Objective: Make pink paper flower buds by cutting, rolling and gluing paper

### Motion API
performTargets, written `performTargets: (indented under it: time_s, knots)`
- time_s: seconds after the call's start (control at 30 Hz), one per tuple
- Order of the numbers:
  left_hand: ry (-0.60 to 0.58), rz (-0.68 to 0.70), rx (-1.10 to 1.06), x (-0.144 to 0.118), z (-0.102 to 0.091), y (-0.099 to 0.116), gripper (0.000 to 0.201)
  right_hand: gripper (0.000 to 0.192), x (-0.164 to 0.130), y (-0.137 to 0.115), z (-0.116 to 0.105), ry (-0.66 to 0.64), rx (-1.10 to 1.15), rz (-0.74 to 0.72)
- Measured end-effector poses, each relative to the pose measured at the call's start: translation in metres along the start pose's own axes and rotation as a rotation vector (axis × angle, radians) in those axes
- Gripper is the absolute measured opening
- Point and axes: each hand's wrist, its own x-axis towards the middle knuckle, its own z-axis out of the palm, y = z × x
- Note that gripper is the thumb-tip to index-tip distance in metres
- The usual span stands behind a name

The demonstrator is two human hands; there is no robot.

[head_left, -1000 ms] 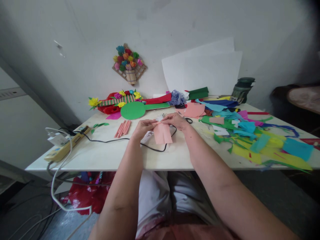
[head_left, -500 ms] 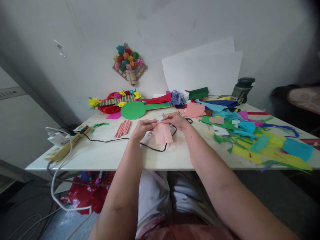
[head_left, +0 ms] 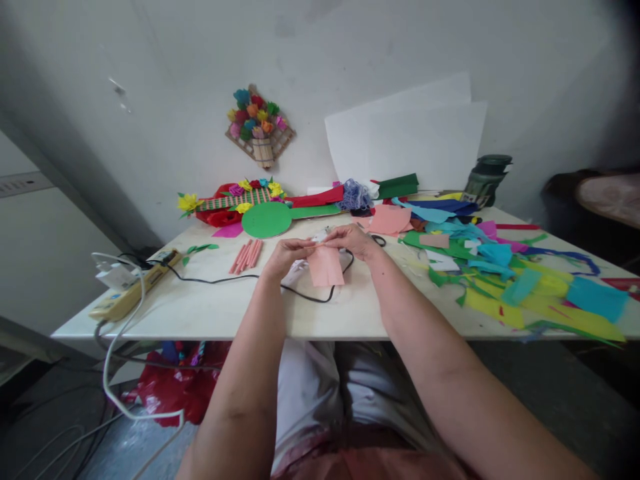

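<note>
1. At the left of the frame, a yellow power strip [head_left: 131,294] lies on the edge of the table [head_left: 225,313]. A black cable [head_left: 235,279] runs from it toward the centre, probably to feed a tool near the hands; the tool itself is mostly hidden.
2. A little right of it, a bundle of pink paper rolls [head_left: 246,256] lies just left of the hands, so it seems they are kept within easy reach.
3. In the centre, the left hand [head_left: 285,257] pinches the upper left corner of a pink paper piece [head_left: 325,267], fingers closed on it.
4. The right hand [head_left: 353,241] is clamped on the upper right edge of the same piece. The paper hangs down between both hands, just above the table and over the cable, I think so that it stays flat while being worked.
5. At the right of the frame, many coloured paper scraps [head_left: 520,287] are spread out, pushed aside from the working place.
6. In the upper centre, a paper flower basket [head_left: 259,127] hangs on the wall.
</note>
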Motion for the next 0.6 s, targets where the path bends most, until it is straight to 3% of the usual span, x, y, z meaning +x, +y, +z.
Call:
performTargets:
  time_s: [0.6]
  knots:
    - [-0.015, -0.021, -0.038, -0.0025, 0.0018, 0.0036, 0.033, 0.023, 0.0015, 0.0022, 0.0011, -0.002, -0.070, -0.041]
